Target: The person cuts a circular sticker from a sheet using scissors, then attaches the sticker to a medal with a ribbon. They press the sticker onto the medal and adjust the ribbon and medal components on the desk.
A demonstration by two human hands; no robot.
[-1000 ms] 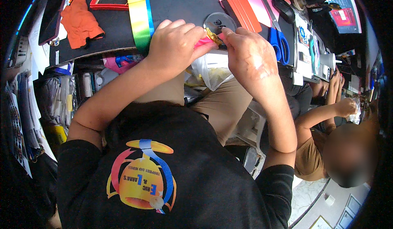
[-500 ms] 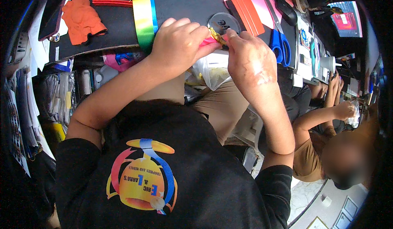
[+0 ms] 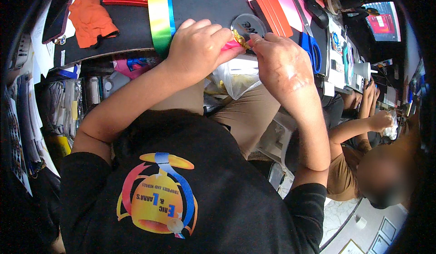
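Over the near edge of the black desk (image 3: pixel 195 4), both my hands are on a small ornate gold piece (image 3: pixel 239 37) with bright pink ribbon (image 3: pixel 228 45). My left hand (image 3: pixel 198 47) is closed round the pink ribbon, thumb pointing right. From the other side my right hand (image 3: pixel 285 62) pinches close to the gold piece, its fingers bent and touching the right end. The fingers partly cover the gold piece, so its full shape is hidden. Just beyond it lies a clear round disc (image 3: pixel 249 25) with dark marks.
A rainbow-coloured ribbon (image 3: pixel 158 17) hangs over the desk edge. Nearby lie an orange flat scraper (image 3: pixel 272 17), blue-handled scissors (image 3: pixel 311 52), a red frame (image 3: pixel 122 0) and orange cloth (image 3: pixel 92 18). A plastic bag (image 3: pixel 237 80) sits below. Another person's arm (image 3: pixel 356 131) is at the right.
My right wrist and the back of that hand have swung a little to the right, while its fingertips stay by the gold piece. My left hand has hardly moved.
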